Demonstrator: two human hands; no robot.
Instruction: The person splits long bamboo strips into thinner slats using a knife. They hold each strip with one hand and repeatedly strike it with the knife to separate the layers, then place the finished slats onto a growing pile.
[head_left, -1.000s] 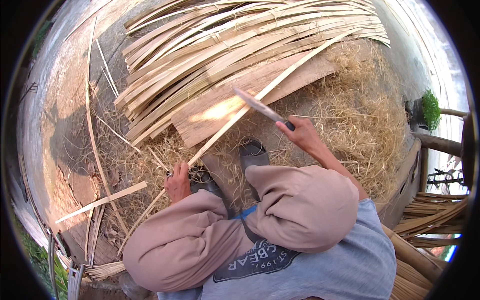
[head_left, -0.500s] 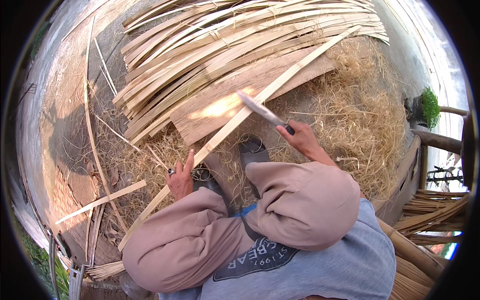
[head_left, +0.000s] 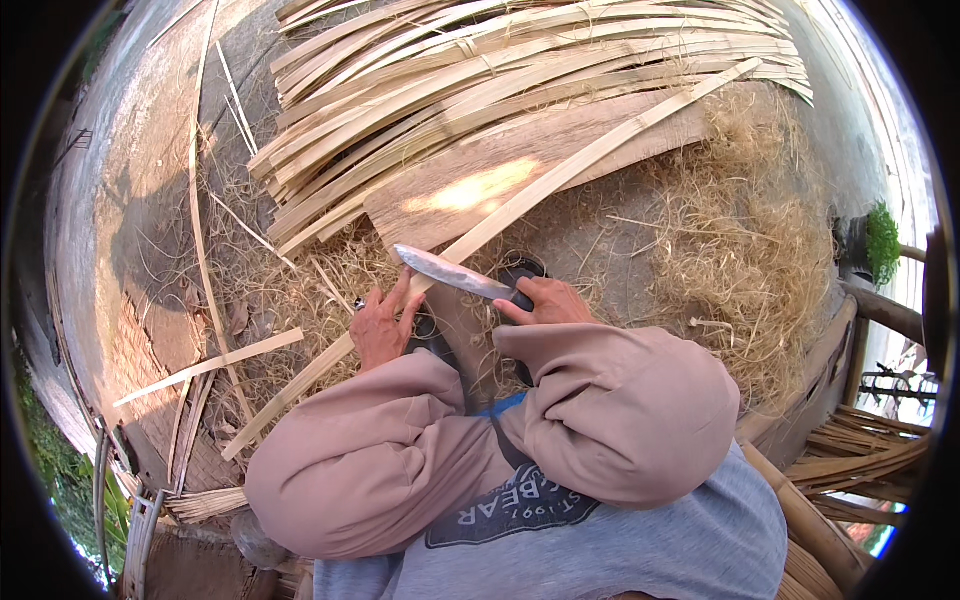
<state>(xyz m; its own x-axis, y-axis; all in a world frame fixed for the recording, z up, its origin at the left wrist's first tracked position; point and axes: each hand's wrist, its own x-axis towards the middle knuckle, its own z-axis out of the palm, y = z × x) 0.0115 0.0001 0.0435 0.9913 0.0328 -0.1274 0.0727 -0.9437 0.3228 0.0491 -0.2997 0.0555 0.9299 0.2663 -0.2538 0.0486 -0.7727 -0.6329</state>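
Observation:
A long pale bamboo strip (head_left: 590, 155) runs slantwise from beside my left knee up across the wooden board. My left hand (head_left: 381, 328) holds it near its lower part, with the index finger and thumb at its edges. In my right hand (head_left: 552, 302) is the dark handle of a knife (head_left: 450, 273). Its broad blade lies across the strip just beyond my left fingers, tip pointing left. Whether the edge bites into the strip cannot be made out.
A wide pile of split bamboo strips (head_left: 520, 75) lies beyond the wooden board (head_left: 440, 215). Curly shavings (head_left: 740, 250) cover the ground to the right and around my feet. Loose strips (head_left: 205, 365) lie on the left; a bamboo pole frame (head_left: 885, 313) stands at the right.
My right hand has drawn the knife down and left along the strip, toward my left hand. The left hand's fingers have shifted a little at the strip. The whole view has shifted slightly.

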